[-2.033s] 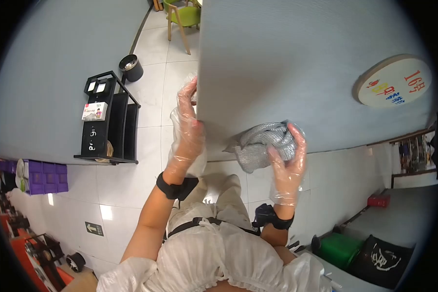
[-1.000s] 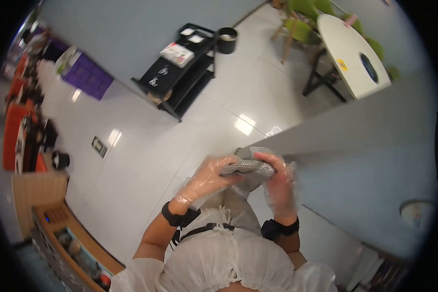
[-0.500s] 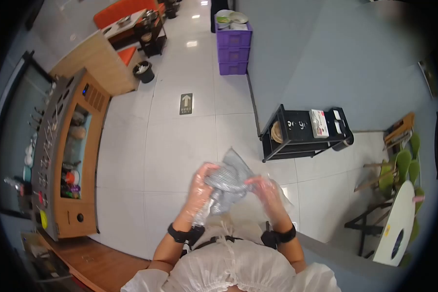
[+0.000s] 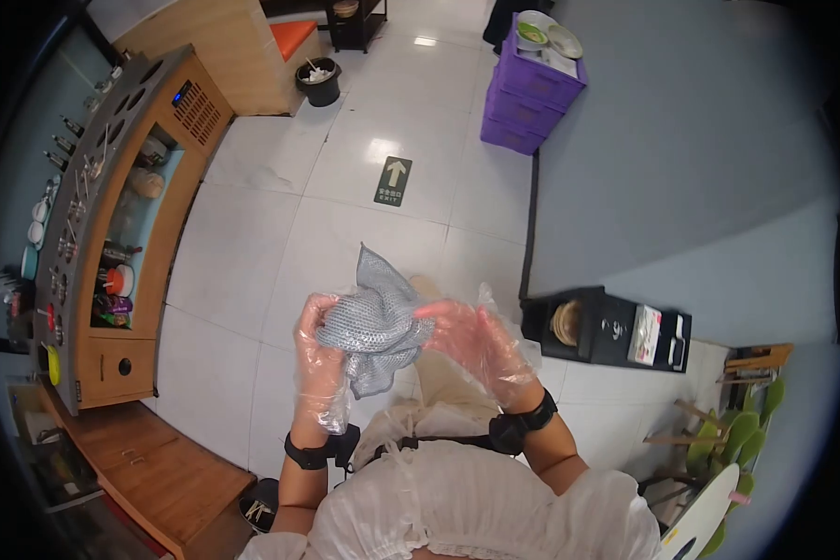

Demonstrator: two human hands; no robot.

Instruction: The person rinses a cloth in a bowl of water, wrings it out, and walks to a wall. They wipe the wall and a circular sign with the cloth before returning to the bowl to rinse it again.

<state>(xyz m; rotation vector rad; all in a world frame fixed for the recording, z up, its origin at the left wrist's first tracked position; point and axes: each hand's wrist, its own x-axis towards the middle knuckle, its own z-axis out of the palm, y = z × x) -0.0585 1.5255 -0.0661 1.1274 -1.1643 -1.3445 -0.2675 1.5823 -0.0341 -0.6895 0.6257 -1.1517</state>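
Observation:
A grey mesh-patterned cloth (image 4: pixel 373 322) hangs bunched in front of my body, one corner pointing up and another hanging down. My left hand (image 4: pixel 317 350), in a clear plastic glove, grips its left side. My right hand (image 4: pixel 481 345), also in a loose clear glove, is at the cloth's right edge with the fingers stretched out and apart; a fingertip touches the cloth. Black bands circle both wrists.
On the left runs a wood-fronted counter (image 4: pixel 121 373) with utensils and bottles. A black bin (image 4: pixel 319 84) and stacked purple crates (image 4: pixel 532 93) with dishes stand ahead. To the right are a black cart (image 4: pixel 611 327), green chairs (image 4: pixel 742 434) and a round white table (image 4: pixel 709 513).
The view has shifted, so the crates and cart appear elsewhere. My right hand has opened from its hold on the cloth, which my left hand still holds.

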